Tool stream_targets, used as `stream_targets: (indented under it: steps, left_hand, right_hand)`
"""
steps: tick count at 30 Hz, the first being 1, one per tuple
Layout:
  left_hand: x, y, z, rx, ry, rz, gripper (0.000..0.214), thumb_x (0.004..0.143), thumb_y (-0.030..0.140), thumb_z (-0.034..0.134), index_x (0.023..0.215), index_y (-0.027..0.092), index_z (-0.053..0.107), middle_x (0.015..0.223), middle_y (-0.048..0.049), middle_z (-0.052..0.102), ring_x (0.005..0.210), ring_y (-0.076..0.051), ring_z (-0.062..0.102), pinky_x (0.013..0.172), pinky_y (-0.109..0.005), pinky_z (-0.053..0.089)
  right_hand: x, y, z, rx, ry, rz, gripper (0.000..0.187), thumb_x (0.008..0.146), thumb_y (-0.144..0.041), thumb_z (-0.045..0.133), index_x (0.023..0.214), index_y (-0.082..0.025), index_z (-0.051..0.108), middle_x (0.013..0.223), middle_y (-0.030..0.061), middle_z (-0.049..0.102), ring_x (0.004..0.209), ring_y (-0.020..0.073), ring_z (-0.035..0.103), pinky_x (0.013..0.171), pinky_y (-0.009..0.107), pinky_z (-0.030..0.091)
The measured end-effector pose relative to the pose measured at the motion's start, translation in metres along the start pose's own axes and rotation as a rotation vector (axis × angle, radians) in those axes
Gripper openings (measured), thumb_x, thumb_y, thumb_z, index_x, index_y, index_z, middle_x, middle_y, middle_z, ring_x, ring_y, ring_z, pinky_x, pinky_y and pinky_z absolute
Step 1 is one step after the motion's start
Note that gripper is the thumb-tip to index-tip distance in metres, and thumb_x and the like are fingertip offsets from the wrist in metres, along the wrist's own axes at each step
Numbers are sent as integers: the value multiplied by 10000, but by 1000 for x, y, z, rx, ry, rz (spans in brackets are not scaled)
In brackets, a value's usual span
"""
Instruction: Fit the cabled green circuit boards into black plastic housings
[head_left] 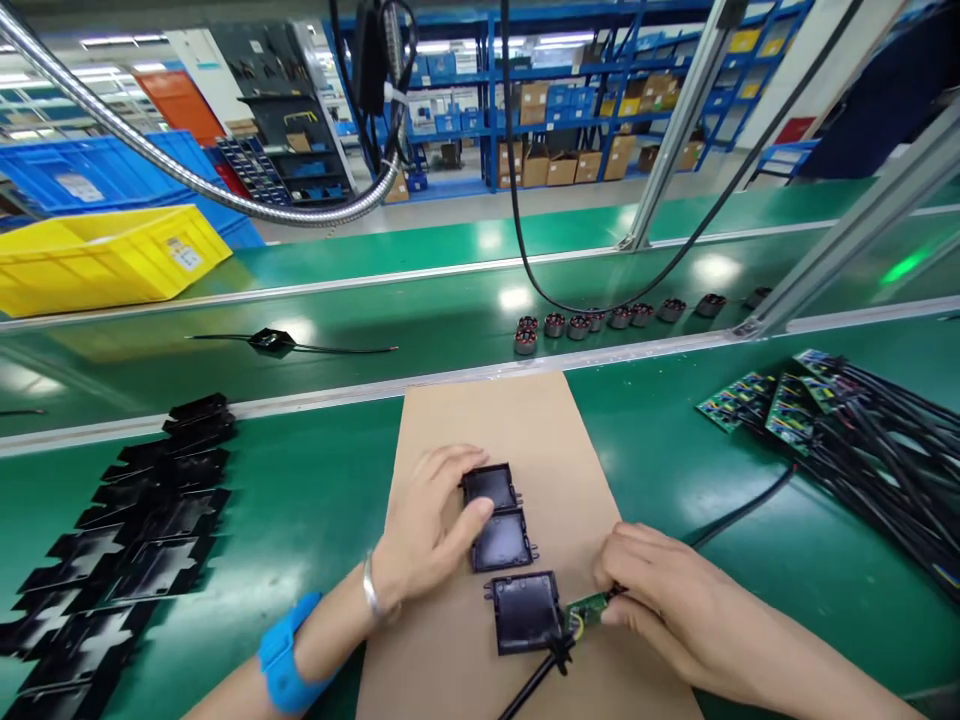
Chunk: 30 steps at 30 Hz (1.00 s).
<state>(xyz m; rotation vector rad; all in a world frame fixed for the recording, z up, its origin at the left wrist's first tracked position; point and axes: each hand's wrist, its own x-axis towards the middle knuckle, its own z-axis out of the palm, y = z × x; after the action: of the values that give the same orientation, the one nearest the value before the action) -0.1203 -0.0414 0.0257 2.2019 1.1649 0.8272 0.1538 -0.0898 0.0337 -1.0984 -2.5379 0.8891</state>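
Three black plastic housing trays lie in a column on a brown cardboard sheet [525, 430]. My left hand [427, 520] rests on the sheet with its fingers and thumb curled against the top tray [489, 486] and the middle tray [502, 541]. My right hand [652, 590] pinches a small green circuit board [587, 609] with a black cable at the right edge of the nearest tray [527, 611]. The board's cable [739, 510] runs off to the right.
Several black plastic covers [127, 540] are stacked at the left. A pile of green boards with black cables [840, 420] lies at the right. Small round motor parts [600, 320] sit on the conveyor behind. A yellow bin [97, 260] stands far left.
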Motion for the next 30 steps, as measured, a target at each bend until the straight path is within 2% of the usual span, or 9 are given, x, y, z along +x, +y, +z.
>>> stream_targets:
  steps: [4, 7, 10, 13, 18, 22, 24, 26, 30]
  left_hand:
    - [-13, 53, -3, -193, -227, -155, 263, 880, 362, 551, 1076, 201, 619, 866, -35, 680, 720, -167, 626, 640, -235, 471]
    - [-20, 64, 4, -86, -210, -270, 240, 947, 314, 437, 866, 207, 636, 655, 1, 630, 564, -135, 567, 530, -218, 378]
    - [-22, 59, 11, 12, -126, -297, 239, 946, 336, 433, 874, 208, 621, 653, -5, 624, 552, -145, 562, 534, -236, 356]
    - [-14, 54, 14, 123, -50, -341, 196, 909, 311, 452, 878, 185, 598, 669, -43, 620, 586, -187, 586, 565, -268, 362]
    - [1, 45, 14, -146, -90, -507, 104, 834, 265, 507, 791, 177, 542, 756, -75, 628, 704, -222, 629, 615, -287, 441]
    - [-24, 36, 11, -487, -325, -627, 297, 923, 445, 380, 901, 177, 506, 635, 5, 567, 442, -140, 561, 404, -225, 420]
    - [-43, 34, 8, -610, -402, -648, 312, 873, 469, 520, 1003, 186, 502, 706, 17, 575, 480, -119, 553, 416, -208, 422]
    - [-60, 33, 6, -526, -398, -599, 235, 826, 353, 636, 987, 204, 552, 775, 12, 605, 618, -127, 581, 540, -214, 459]
    - [-73, 28, 8, -192, -326, -455, 130, 868, 169, 551, 950, 234, 630, 935, -8, 682, 866, -176, 623, 784, -279, 469]
  right_hand:
    - [22, -10, -9, -3, 238, -181, 49, 957, -201, 484, 926, -195, 522, 863, 41, 555, 822, 184, 498, 709, 308, 398]
    - [37, -12, -16, 73, 318, -168, 95, 949, -179, 478, 1027, -201, 528, 913, 44, 601, 836, 171, 544, 727, 290, 430]
    - [53, -16, -15, 86, 292, -76, 174, 916, -106, 435, 1050, -197, 501, 900, 34, 612, 789, 151, 574, 694, 261, 458]
    - [73, -31, 0, -225, 362, -37, 225, 832, -36, 428, 998, -166, 506, 869, 72, 601, 782, 207, 575, 676, 319, 477]
    - [86, -54, 22, -721, 313, -13, 238, 725, 1, 430, 889, -142, 526, 786, 116, 565, 704, 252, 543, 567, 341, 458]
    - [48, -40, 16, -523, 179, -139, 179, 799, -97, 505, 943, -202, 526, 825, 60, 543, 718, 223, 543, 557, 306, 426]
    - [28, -30, 15, -409, 104, -144, 101, 861, -169, 525, 948, -216, 541, 820, 38, 530, 679, 191, 534, 528, 284, 397]
    - [15, -23, 20, -339, 68, -114, 65, 898, -211, 524, 954, -213, 559, 822, 34, 532, 668, 177, 539, 516, 278, 382]
    - [16, -15, 38, -312, 68, -62, 74, 901, -217, 551, 972, -212, 574, 847, 36, 553, 716, 194, 567, 547, 289, 395]
